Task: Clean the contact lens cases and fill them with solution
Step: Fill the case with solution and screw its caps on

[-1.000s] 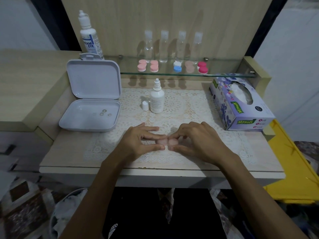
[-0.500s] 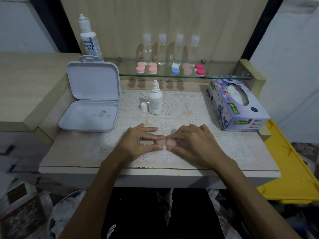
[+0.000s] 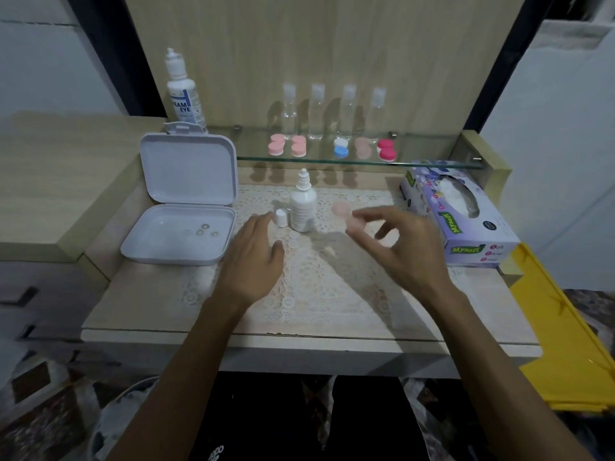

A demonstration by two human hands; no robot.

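Note:
A pale pink contact lens case [image 3: 347,214] hangs above the lace mat, pinched at its near end by my right hand [image 3: 404,247]; it is blurred by motion. My left hand [image 3: 254,257] is over the mat with relaxed fingers, empty, its fingertips close to a small white cap [image 3: 281,217]. Beside the cap stands an uncapped white solution bottle [image 3: 303,207]. Several more lens cases [image 3: 332,148] in pink, blue and red sit in a row on the glass shelf [image 3: 416,161] behind.
An open white box [image 3: 181,234] with a few small rings lies at the left. A tall bottle [image 3: 182,91] and several clear bottles [image 3: 332,111] stand on the shelf. A tissue box [image 3: 459,211] sits at the right, a yellow bin [image 3: 565,327] beyond the edge.
Both hands held the pink case low on the mat. My right hand has lifted it up and to the right; my left hand let go and moved toward the cap.

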